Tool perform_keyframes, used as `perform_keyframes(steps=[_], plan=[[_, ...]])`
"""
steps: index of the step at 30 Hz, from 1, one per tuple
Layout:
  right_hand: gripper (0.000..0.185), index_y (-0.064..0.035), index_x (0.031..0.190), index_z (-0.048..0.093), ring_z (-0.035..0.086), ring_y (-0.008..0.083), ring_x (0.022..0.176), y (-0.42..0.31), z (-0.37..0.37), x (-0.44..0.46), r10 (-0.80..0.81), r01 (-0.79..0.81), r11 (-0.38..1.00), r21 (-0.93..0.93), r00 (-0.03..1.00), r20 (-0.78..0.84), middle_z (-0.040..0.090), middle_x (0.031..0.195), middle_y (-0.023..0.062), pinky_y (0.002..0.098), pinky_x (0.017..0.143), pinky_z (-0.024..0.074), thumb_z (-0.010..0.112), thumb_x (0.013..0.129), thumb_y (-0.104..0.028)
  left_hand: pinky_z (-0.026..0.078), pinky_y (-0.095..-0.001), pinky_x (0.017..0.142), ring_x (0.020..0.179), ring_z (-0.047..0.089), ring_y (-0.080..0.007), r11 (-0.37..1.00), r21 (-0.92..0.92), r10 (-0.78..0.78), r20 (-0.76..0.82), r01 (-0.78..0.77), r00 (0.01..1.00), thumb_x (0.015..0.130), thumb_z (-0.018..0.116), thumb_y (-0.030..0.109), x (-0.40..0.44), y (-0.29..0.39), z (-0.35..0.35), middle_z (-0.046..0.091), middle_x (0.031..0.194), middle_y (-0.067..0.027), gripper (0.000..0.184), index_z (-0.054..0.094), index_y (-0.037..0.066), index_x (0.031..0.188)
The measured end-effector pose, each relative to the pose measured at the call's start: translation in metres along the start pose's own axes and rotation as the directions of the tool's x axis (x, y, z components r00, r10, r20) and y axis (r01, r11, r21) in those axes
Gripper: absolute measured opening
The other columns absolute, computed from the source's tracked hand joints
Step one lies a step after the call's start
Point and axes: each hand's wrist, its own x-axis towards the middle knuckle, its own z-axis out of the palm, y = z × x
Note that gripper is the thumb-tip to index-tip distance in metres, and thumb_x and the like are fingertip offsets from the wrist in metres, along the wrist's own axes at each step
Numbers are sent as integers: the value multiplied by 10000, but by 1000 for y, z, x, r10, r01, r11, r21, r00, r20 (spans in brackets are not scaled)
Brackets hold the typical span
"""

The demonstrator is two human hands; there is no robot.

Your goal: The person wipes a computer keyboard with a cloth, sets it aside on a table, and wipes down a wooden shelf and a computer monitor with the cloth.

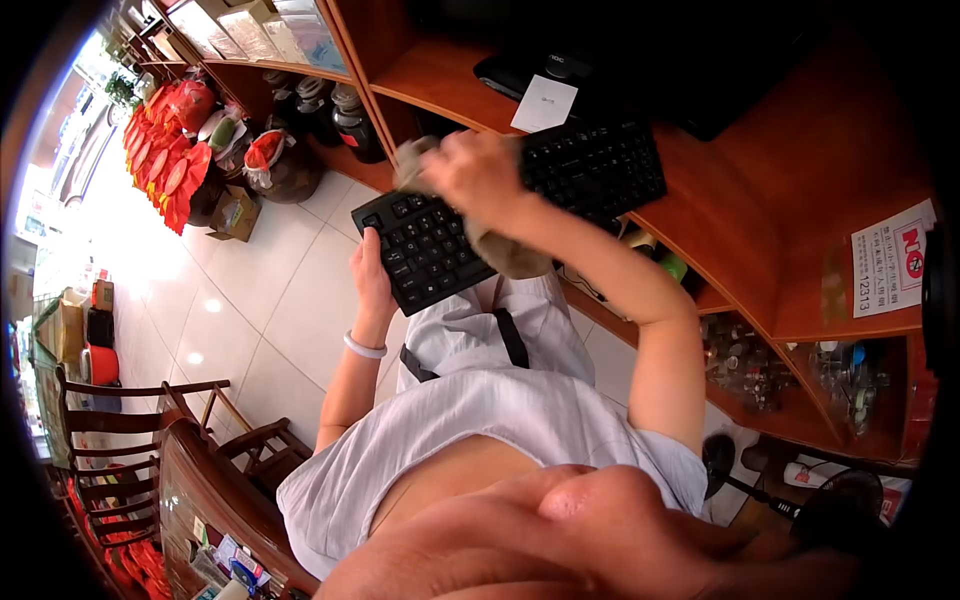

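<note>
A black computer keyboard (430,257) is held tilted above my lap, its far end reaching over the edge of the wooden desk. My left hand (372,278), below a pale bangle, grips the keyboard's near left end with the thumb on top. My right hand (478,180) is closed around a grey-brown cloth (512,257) and lies across the middle of the keyboard. Part of the cloth sticks out past the fingers and is blurred. The hand and cloth hide some of the keys.
A white card (544,103) lies on the desk (440,72) beside a dark monitor base (515,75). Dark jars (352,125) stand on a low shelf to the left. A wooden chair (115,430) is at lower left. A printed sign (893,262) hangs at right.
</note>
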Motion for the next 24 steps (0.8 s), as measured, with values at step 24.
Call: perform_keyframes(steps=[24], plan=[[295,3,1024,593,552,124,844,130,-144,-47,849,-482,473,738,473,-235,615,913,72,254,737,430,490,893,-240,430,-229,683,767,529,-93,893,175,335,357,-414,872,805,608,169,31,1,3,598,860,-17,274,555,-46,966]])
